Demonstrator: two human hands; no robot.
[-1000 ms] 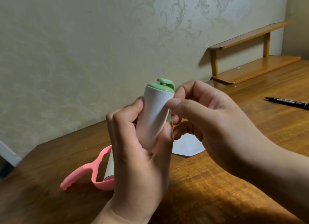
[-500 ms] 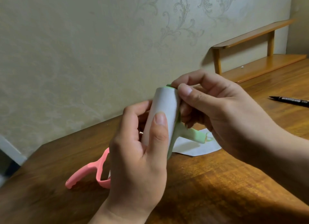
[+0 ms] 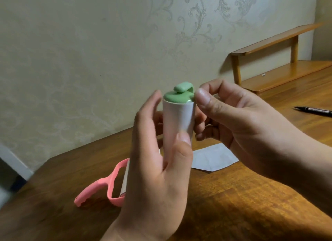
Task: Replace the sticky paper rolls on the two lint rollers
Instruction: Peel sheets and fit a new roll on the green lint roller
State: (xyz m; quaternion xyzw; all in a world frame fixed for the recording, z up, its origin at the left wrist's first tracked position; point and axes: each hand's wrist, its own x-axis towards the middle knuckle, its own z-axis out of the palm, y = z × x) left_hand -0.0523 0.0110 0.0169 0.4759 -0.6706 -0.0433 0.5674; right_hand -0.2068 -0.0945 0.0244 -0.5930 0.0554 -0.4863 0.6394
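Note:
I hold the green lint roller [image 3: 178,97] upright above the table, its white sticky paper roll [image 3: 177,122] facing me and its green end cap on top. My left hand [image 3: 156,172] grips the roll from below, thumb pressed on its front. My right hand [image 3: 231,118] is at the roll's upper right edge, thumb tip against the rim by the green cap, fingers curled behind. The handle is hidden behind my hands. The pink lint roller [image 3: 107,186] lies flat on the table at the left, partly behind my left hand.
A white sheet of paper [image 3: 215,158] lies on the wooden table [image 3: 251,204] behind my hands. A black pen [image 3: 314,111] rests at the right edge. A small wooden shelf [image 3: 280,61] stands against the wall at the back right.
The green roller has turned back upright, so its green end cap shows on top again. My right thumb has shifted to the roll's upper right rim.

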